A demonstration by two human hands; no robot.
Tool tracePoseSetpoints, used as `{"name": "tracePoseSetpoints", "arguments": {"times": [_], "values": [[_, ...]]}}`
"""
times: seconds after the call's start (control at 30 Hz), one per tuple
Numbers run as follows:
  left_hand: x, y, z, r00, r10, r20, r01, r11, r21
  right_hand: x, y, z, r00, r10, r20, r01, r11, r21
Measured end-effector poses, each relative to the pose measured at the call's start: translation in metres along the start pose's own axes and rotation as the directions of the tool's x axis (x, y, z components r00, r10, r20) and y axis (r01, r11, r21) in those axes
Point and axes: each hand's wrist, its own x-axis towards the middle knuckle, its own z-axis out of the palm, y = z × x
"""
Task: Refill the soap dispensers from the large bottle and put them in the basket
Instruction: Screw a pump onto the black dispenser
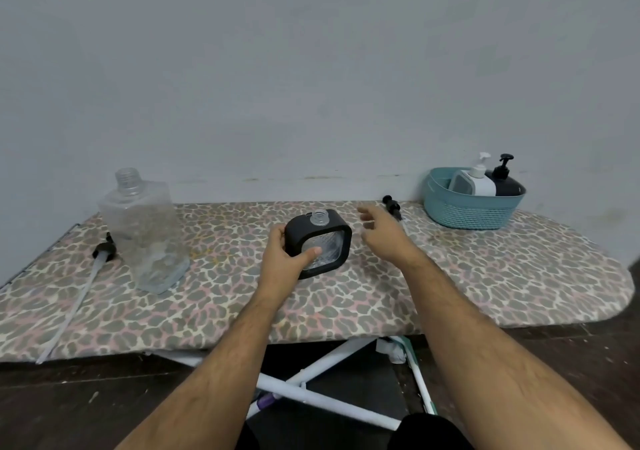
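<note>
Okay, left hand [287, 255] grips the black-framed dispenser [318, 243] by its side, thumb across the clear front, steadying it upright in the middle of the worktop [485, 276]. Its neck is uncapped, wide open at the top. My right hand [382, 234] hovers just beside it, fingers [365, 212] loosely spread and holding nothing, pointed toward the black pump head [393, 207] lying at the back edge, near the basket [472, 203].

Progress check: two dispensers, one white [479, 182] and one black [507, 182], already stand in the teal basket at far right with pumps fitted, so I judge those finished. This third one looks like the last. What remains, by my reading: screw its pump back on and carry it over to the basket.

The large bottle [145, 231] stands at the left, uncapped and looking nearly empty, its own long-tubed pump [83, 276] lying beside it on the worktop.

Hard to call: how full the held dispenser is, since the liquid is clear and my thumb covers part of the window. The basket wall hides the lower halves of the two inside, and the small pump head is partly behind my right hand.
</note>
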Motion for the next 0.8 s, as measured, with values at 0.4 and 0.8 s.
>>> {"name": "tracePoseSetpoints", "arguments": {"times": [0.4, 0.8], "values": [[0.000, -0.005, 0.001, 0.999, 0.020, 0.029, -0.020, 0.999, 0.030, 0.087, 0.041, -0.020, 0.970, 0.053, -0.237, -0.189, 0.779, -0.598], [0.002, -0.008, 0.002, 1.000, 0.004, 0.016, -0.004, 1.000, -0.010, 0.130, 0.063, -0.026, 0.963, 0.096, -0.252, -0.239, 0.739, -0.630]]}}
